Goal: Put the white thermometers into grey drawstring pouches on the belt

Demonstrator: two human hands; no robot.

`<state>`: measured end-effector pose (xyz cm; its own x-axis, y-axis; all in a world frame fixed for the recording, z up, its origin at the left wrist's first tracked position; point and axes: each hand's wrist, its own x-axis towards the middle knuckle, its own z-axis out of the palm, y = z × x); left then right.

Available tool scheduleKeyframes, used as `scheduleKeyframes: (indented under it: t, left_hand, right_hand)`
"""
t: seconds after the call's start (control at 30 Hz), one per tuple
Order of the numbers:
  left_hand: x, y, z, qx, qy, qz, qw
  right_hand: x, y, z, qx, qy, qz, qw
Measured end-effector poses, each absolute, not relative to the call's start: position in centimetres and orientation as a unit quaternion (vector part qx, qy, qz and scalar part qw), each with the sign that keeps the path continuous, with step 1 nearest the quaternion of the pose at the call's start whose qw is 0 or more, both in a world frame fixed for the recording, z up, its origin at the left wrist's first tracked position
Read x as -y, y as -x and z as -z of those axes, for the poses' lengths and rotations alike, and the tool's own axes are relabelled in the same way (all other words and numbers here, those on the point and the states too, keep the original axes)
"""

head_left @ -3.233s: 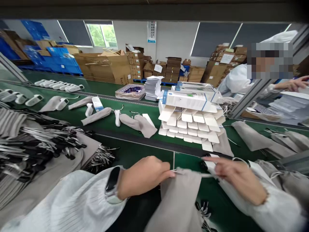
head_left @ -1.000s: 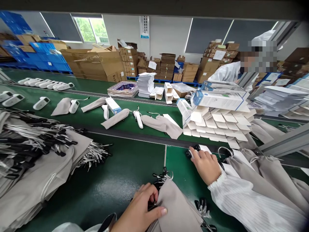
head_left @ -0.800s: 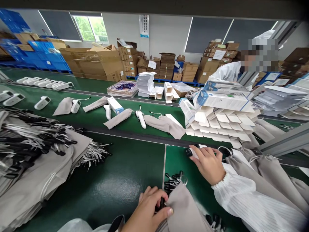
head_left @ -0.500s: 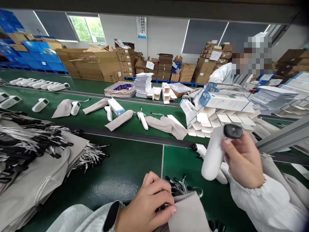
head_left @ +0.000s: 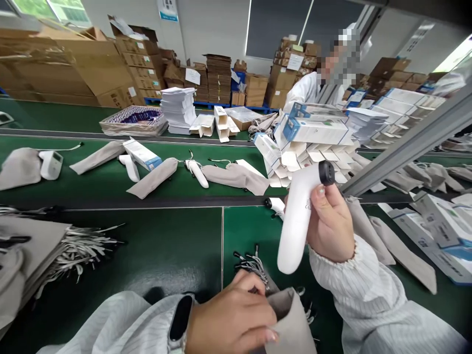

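My right hand (head_left: 330, 223) is closed round a white handheld thermometer (head_left: 300, 214) with a black round tip, held upright above the green table (head_left: 147, 250). Its handle end hangs just over the mouth of a grey drawstring pouch (head_left: 291, 322). My left hand (head_left: 234, 319) grips that pouch at its opening, low in the middle of the view. A bundle of drawstrings with black toggles (head_left: 254, 265) lies just beyond the pouch. Another white thermometer (head_left: 276, 205) lies on the table behind the held one.
A green conveyor belt (head_left: 92, 179) carries grey pouches, white thermometers and a small box (head_left: 142, 154). A stack of white and blue boxes (head_left: 313, 142) rises at centre right. A metal rail (head_left: 405, 145) slants across the right. A co-worker in white (head_left: 311, 86) stands behind. Pouches are heaped at left (head_left: 29, 246).
My right hand picked a white thermometer off the table and brought it above the pouch mouth. My left hand kept hold of the pouch. The view swung right and down.
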<state>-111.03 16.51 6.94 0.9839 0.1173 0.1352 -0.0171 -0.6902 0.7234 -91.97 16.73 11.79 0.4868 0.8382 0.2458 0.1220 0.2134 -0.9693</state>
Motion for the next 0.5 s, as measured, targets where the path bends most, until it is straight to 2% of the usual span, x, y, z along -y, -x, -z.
scheduleKeyframes:
  t: [0.13,0.23,0.3,0.43,0.5]
  left_hand:
    - [-18.2,111.0,-8.3,-0.062,-0.917,-0.117,0.375]
    - [-18.8,111.1,-8.7,-0.080,-0.897,-0.157,0.405]
    - [-19.2,111.4,-8.8,-0.129,-0.863,-0.209,0.441]
    - [-20.2,112.2,-9.3,-0.239,-0.823,-0.251,0.450]
    - [-20.6,112.4,-9.7,-0.256,-0.829,-0.234,0.439]
  right_hand:
    - [-16.7,92.4,-11.5,0.419,0.534,-0.314,0.664]
    - [-16.8,92.8,-11.1,0.437,0.497,-0.365,0.655]
    - [-16.9,92.7,-10.9,0.504,0.466,-0.437,0.582]
    - [-16.9,92.7,-10.6,0.613,0.399,-0.586,0.348]
    - [-16.9,93.2,-10.2,0.625,0.401,-0.597,0.304]
